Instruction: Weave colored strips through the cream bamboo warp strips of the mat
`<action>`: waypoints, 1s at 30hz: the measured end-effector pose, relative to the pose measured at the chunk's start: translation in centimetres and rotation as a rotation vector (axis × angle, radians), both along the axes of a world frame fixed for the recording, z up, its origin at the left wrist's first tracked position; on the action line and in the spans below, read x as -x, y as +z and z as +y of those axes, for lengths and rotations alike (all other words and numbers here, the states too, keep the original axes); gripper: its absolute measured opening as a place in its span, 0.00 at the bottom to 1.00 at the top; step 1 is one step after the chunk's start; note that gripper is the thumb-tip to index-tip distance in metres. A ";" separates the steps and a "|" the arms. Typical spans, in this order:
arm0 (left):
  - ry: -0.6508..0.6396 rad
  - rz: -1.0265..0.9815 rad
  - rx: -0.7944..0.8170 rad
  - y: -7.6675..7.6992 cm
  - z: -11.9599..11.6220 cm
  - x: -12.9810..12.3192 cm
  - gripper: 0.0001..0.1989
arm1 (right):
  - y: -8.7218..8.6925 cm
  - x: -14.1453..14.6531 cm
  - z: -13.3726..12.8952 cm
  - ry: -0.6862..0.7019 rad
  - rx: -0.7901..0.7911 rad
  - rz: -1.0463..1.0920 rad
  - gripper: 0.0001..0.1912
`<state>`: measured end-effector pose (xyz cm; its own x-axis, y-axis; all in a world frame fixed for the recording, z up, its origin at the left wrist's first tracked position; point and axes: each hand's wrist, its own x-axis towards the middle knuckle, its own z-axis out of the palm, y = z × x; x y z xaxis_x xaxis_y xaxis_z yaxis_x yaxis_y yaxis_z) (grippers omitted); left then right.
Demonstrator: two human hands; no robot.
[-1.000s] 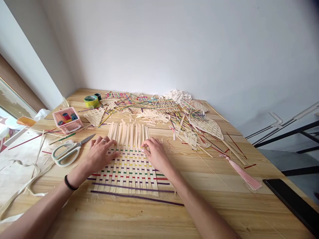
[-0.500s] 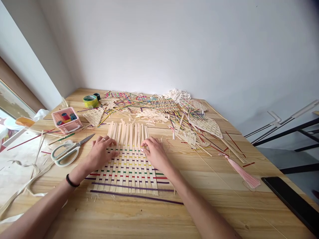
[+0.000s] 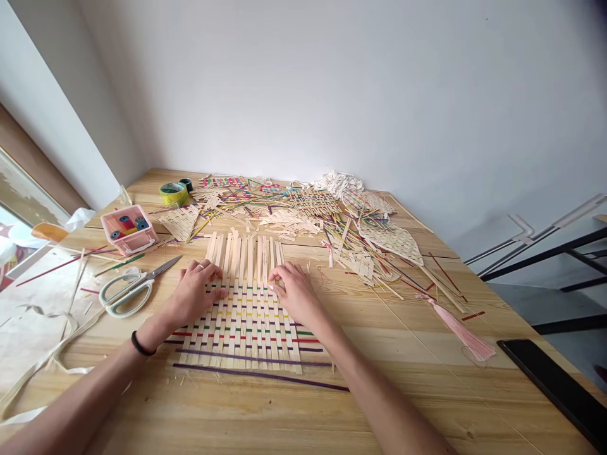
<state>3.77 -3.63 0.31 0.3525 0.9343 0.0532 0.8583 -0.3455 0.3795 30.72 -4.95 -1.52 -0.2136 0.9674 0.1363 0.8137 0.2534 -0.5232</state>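
A partly woven mat of pale flat strips, crossed by thin purple, green, red and yellow strips, lies flat on the table. Its loose strip ends fan out at the far side. My left hand grips the mat's left edge, thumb and curled fingers at the upper coloured rows. On the opposite edge, my right hand does the same with bent fingers and thumb. What lies beneath the fingers is partly hidden. A loose purple strip rests along the near edge, beside clear tape.
Scissors lie left of the mat, near a pink box of thread spools. Yellow tape stands behind. Scrap strips and a woven fan spread across the back. A pink tassel and black phone are at right.
The view has shifted very slightly. Both hands stay at the mat's two edges in nearly the same pose.
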 end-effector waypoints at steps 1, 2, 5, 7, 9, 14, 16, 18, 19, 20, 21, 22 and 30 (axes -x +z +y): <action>0.003 0.001 -0.002 -0.1 0.0 0.0 0.09 | 0.0 0.0 0.0 -0.001 0.001 -0.001 0.08; 0.006 0.003 -0.005 -0.1 -0.1 0.0 0.09 | 0.0 0.0 0.0 -0.001 0.002 -0.001 0.08; 0.012 0.008 -0.018 -0.3 -0.2 -0.1 0.09 | 0.0 0.0 0.0 -0.006 0.002 -0.001 0.07; 0.012 0.010 -0.030 -0.3 -0.4 -0.1 0.10 | 0.0 0.0 0.0 -0.006 0.002 0.001 0.07; 0.001 0.014 -0.052 -0.3 -0.6 -0.3 0.13 | 0.0 0.0 0.0 -0.006 0.000 0.003 0.07; -0.061 0.012 -0.097 -0.3 -1.1 -1.1 0.14 | 0.0 0.0 0.0 -0.007 -0.001 0.004 0.07; -0.064 0.006 -0.102 -0.3 -1.2 -1.4 0.14 | 0.0 0.0 0.0 -0.007 0.001 0.003 0.07; -0.063 -0.004 -0.103 -0.3 -1.3 -1.7 0.15 | 0.0 0.0 0.0 -0.007 0.002 0.002 0.07; -0.062 -0.011 -0.100 -0.3 -1.3 -1.9 0.15 | 0.0 0.0 0.1 -0.007 0.003 0.002 0.07; -0.062 -0.018 -0.095 -0.4 -1.2 -2.0 0.15 | 0.0 0.0 0.1 -0.008 0.003 0.001 0.07; -0.061 -0.025 -0.089 -0.5 -1.2 -2.1 0.15 | -0.1 0.0 0.1 -0.009 0.004 0.001 0.07; -0.058 -0.030 -0.084 -0.6 -1.1 -2.1 0.14 | -0.1 0.0 0.1 -0.010 0.005 0.001 0.07; -0.045 -0.049 -0.061 -1.1 -0.8 -2.3 0.12 | 0.0 0.1 0.0 -0.011 0.012 -0.014 0.07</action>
